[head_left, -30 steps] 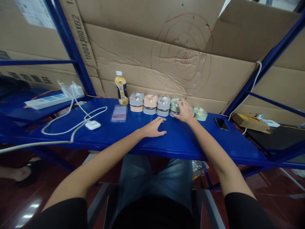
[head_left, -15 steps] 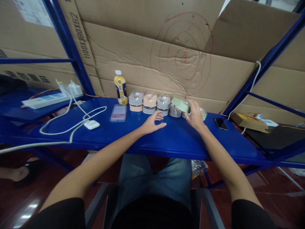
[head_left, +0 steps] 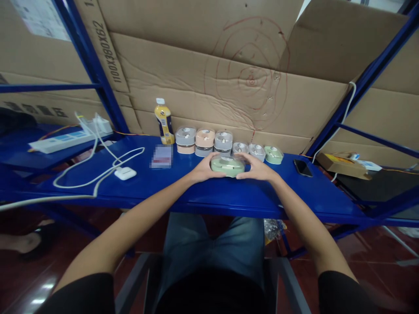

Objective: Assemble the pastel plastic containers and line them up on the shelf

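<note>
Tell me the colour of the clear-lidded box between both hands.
Light green box, best in head view.

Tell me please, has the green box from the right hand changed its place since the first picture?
Yes. The green box came off the stack by the cardboard, toward the person and leftward.

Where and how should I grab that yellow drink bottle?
Probably around the upper body of the yellow bottle, below its white cap, from the front left: it's slim and upright, with cardboard behind and stacked boxes close on its right.
</note>
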Motion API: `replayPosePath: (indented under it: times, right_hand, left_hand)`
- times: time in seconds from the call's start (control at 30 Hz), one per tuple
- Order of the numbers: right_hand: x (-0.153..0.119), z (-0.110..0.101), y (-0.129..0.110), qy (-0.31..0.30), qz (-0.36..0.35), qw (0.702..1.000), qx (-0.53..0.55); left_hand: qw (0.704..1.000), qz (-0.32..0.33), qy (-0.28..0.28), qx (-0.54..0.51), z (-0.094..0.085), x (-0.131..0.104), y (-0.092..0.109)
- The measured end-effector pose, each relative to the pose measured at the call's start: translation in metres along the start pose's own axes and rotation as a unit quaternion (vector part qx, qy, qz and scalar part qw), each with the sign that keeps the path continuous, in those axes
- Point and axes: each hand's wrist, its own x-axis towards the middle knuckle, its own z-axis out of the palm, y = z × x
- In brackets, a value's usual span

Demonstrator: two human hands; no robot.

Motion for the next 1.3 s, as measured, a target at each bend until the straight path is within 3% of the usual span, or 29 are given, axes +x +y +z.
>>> replayPosePath:
  times: [0.13,0.3,0.43,0.53,0.63,0.9,1.07,1.3]
  right_hand:
    - [0.017,0.021,-0.009,0.009,-0.021,0.992,-0.126]
    - [0.017,0.037,-0.009,0.042,-0.029,0.984,-0.172]
    - [0.006,0.015,0.016,0.098,0.038,0.985,-0.137]
    - [0.000,-0.006,0.036,0.099,0.132,0.978,-0.128]
    - [-0.004,-0.018,0.047,0.095,0.171,0.973,-0.126]
    - [-0.007,-0.023,0.053,0.146,0.195,0.964,-0.109]
    - [-0.007,-0.025,0.053,0.120,0.214,0.964,-0.105]
    - [-0.006,-0.024,0.053,0.145,0.205,0.962,-0.107]
  left_hand:
    - [0.994,0.063,-0.020,0.082,0.006,-0.001,-0.008]
    - [0.988,0.057,-0.052,0.136,0.008,-0.001,-0.011]
    - [0.975,0.070,-0.058,0.203,0.005,-0.002,-0.004]
    - [0.964,0.097,-0.086,0.233,0.003,-0.005,0.000]
    - [0.961,0.103,-0.101,0.236,0.001,-0.006,0.000]
    - [0.978,0.071,-0.008,0.196,-0.018,0.003,-0.007]
    - [0.975,0.037,0.082,0.205,-0.032,0.006,-0.013]
    - [0.971,0.056,0.043,0.230,-0.030,0.004,-0.012]
